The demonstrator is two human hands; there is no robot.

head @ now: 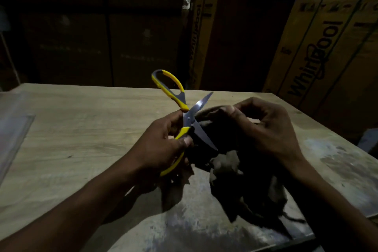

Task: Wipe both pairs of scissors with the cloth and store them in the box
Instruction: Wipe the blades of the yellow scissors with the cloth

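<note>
A pair of yellow-and-grey scissors (185,120) was held above the counter (81,129) by the left hand (163,145). Its fingers (185,141) were curled round the lower handle, the thumb pressed on the yellow grip near the pivot. The scissors were spread wide open — one handle loop stood up and away from the person, the other ran down through the left palm. One blade pointed up and to the right, catching the light; the other slanted down to the right, towards the cloth.

A dark cloth (231,165) was held by the right hand (263,129), whose fingers (229,109) were bent and pinched a fold of it just beside the upper blade. The rest of the cloth hung down in crumpled folds to the counter, where its lower part lay on a pale, stained patch of the surface. Whether the cloth actually touched the blades could not be told — the picture was dim there.

At the far left edge of the counter a clear, flat plastic thing (14,131) was seen, too blurred to be named. Behind the counter, tall cardboard cartons (319,47) printed with "Whirlpool" were stood upright at the right, and darker cartons (102,37) were stacked at the left. A second pair of scissors was not seen.
</note>
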